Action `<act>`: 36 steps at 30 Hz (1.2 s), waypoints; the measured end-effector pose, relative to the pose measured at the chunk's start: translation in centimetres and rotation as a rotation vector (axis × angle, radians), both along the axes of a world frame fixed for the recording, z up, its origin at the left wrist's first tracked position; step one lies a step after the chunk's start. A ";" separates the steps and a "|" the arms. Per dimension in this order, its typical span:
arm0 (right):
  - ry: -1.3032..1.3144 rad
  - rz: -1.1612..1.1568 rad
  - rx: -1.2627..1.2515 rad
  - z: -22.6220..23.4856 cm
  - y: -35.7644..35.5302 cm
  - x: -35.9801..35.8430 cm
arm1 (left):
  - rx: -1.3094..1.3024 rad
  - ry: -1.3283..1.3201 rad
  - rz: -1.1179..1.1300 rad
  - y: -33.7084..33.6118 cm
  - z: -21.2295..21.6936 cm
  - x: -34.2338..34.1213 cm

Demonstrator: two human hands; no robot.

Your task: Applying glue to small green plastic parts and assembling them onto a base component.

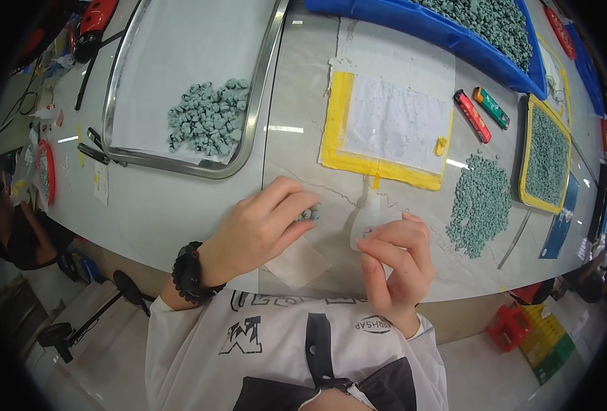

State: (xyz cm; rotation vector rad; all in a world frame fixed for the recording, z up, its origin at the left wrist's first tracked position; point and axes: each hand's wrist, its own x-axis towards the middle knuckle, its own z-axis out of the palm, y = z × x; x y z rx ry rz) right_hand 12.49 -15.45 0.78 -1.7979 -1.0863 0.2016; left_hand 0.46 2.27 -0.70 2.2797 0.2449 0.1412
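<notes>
My left hand (266, 219), with a dark bracelet at its wrist, is curled over a few small grey-green pieces (309, 214). They show between its thumb and fingertips; the palm side is hidden. My right hand (405, 257) is closed with thumb and forefinger bent toward each other, and whatever they may pinch is too small to make out. Just behind those fingertips is a white squeeze bottle (366, 218) with a yellow tip; whether the hand touches it, I cannot tell. A beige paper square (299, 263) lies on the table below my left hand.
At the left, a metal tray (244, 154) holds a heap of grey-green pieces (211, 116). Ahead lies a yellow-taped white sheet (396, 113). To the right are loose tiny pieces (480, 204), a red lighter (472, 116), a green lighter (491, 108), a yellow-rimmed tray (524, 164) and a blue bin (447, 42).
</notes>
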 end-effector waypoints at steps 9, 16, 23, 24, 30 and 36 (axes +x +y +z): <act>0.023 0.029 0.010 0.0 0.1 0.0 | -0.004 -0.047 0.086 -0.4 -0.5 0.2; 0.067 -0.099 0.004 -0.2 -0.5 0.0 | 0.111 -0.128 0.053 0.1 0.0 0.4; 0.015 -0.167 -0.273 0.4 -0.3 0.3 | 0.171 -0.063 0.144 0.4 0.7 0.4; -0.052 -0.085 -0.364 0.7 -0.2 0.6 | 0.180 -0.060 0.158 0.5 0.7 0.4; -0.280 0.129 -0.590 0.0 0.0 0.8 | 0.220 -0.094 0.143 0.9 -0.3 0.2; -0.147 0.136 -0.321 -0.7 -0.3 0.9 | 0.249 -0.149 0.193 0.7 -1.2 0.3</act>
